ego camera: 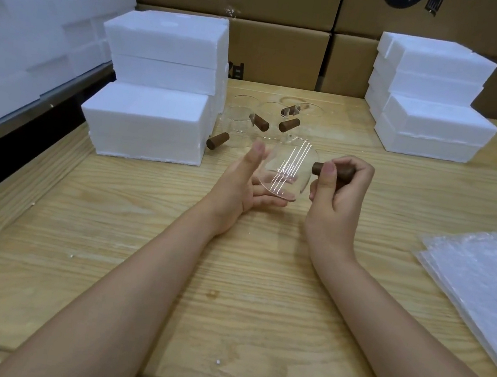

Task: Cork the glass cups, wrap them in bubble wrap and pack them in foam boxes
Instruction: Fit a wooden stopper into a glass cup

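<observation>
A clear glass cup (288,171) is tilted on its side above the middle of the wooden table (136,252). My left hand (242,187) cradles it from the left, thumb up and fingers under the glass. My right hand (339,188) grips the cup's dark brown wooden handle (318,168), fingers curled round it. Behind them stand several more clear glass cups (238,123) with brown handles (289,125). A stack of bubble wrap sheets (482,285) lies at the right edge.
White foam boxes are stacked at the left (155,95) and at the back right (432,99). More foam (35,14) is piled along the far left. Cardboard cartons (276,51) line the back of the table. Small foam crumbs dot the near edge.
</observation>
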The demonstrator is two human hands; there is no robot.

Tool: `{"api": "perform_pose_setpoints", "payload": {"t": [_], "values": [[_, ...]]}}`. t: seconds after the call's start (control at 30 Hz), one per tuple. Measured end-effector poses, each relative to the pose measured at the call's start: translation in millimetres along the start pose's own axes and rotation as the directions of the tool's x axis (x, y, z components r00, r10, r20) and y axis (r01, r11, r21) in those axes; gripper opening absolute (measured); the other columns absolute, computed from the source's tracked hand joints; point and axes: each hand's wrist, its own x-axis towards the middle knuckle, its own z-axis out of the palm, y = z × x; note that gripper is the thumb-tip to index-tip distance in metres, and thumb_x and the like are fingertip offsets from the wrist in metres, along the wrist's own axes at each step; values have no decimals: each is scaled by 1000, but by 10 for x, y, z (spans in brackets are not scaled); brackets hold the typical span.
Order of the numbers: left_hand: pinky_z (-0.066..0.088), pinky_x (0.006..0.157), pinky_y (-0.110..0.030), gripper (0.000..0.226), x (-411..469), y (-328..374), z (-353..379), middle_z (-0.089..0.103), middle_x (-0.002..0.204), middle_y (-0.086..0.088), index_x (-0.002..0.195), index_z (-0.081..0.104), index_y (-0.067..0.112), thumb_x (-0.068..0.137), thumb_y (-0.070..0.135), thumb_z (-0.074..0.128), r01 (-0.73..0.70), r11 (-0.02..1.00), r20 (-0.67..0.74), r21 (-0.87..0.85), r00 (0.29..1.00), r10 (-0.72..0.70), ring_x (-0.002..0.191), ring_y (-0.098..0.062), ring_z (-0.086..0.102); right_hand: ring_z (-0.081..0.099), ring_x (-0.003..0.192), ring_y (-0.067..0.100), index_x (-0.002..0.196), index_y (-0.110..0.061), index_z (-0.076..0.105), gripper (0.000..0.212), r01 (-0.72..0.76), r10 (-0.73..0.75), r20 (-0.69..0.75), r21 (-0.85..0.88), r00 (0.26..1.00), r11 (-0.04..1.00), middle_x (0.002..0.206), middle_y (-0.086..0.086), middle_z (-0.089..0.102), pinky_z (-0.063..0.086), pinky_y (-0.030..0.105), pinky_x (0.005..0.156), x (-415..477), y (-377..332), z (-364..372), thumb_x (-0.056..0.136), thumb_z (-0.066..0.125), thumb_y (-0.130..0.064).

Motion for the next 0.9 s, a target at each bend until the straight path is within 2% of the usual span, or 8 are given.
{"api": "perform_pose_setpoints", "payload": {"t": [0.13,0.2,0.33,0.4,0.53,0.67,0.77,0.9], "values": [[58,72,-29,61,7,-22,-47,73,97,-13,117,58,3,79,50,63,29,1000,2,-5,1000,-29,85,-24,72,51,69,0,100,-32,37,12,69,-67,46,-41,997,997,83,-8,52,44,24,67,-28,-11,9,95,45,-25],[58,75,-30,43,-1,-29,-61,69,102,-16,110,61,5,86,41,58,10,999,6,-36,1000,-10,89,-25,70,53,72,0,105,-29,35,22,55,-55,44,2,997,998,84,-10,53,44,20,70,-40,-24,12,91,52,-26],[48,101,-41,44,-16,-23,-42,61,117,-29,112,59,7,81,38,51,-36,999,-9,-8,999,36,112,-40,60,46,79,10,117,-28,25,69,-79,75,66,60,995,995,97,-6,47,44,15,74,-79,-61,56,73,77,-41],[39,110,-46,44,-25,-11,-29,64,114,-23,112,58,7,81,37,48,-50,999,-13,0,999,50,118,-39,57,47,80,11,118,-25,20,82,-157,153,61,69,986,985,101,-2,40,44,12,72,-93,-62,93,63,78,-42],[38,109,-49,45,-33,-17,-17,62,119,-19,120,54,9,82,31,48,-50,998,-7,-37,999,50,113,-32,60,55,81,12,110,-16,23,69,-227,222,107,33,969,973,94,-5,40,48,13,70,-114,-6,148,70,80,-22],[39,108,-45,54,-31,-19,-16,59,127,-15,133,47,6,84,29,50,-63,998,18,-28,998,63,122,-25,55,60,87,14,105,-19,33,55,-278,269,148,42,952,960,94,-1,45,53,26,82,-107,3,145,74,79,-16],[34,113,-46,47,-14,-21,-32,63,125,-9,131,48,14,88,29,57,-73,997,39,-3,997,73,126,-21,53,59,75,-2,101,-27,36,50,-263,237,160,168,958,950,89,0,46,50,17,73,-91,-27,142,78,75,-8],[30,116,-42,49,9,-25,-59,56,136,-13,133,48,24,86,38,46,-61,995,52,-75,996,65,130,-27,49,64,82,13,105,-23,42,51,-375,326,194,332,925,866,98,8,57,53,25,79,-51,-78,130,71,81,-29]]}}
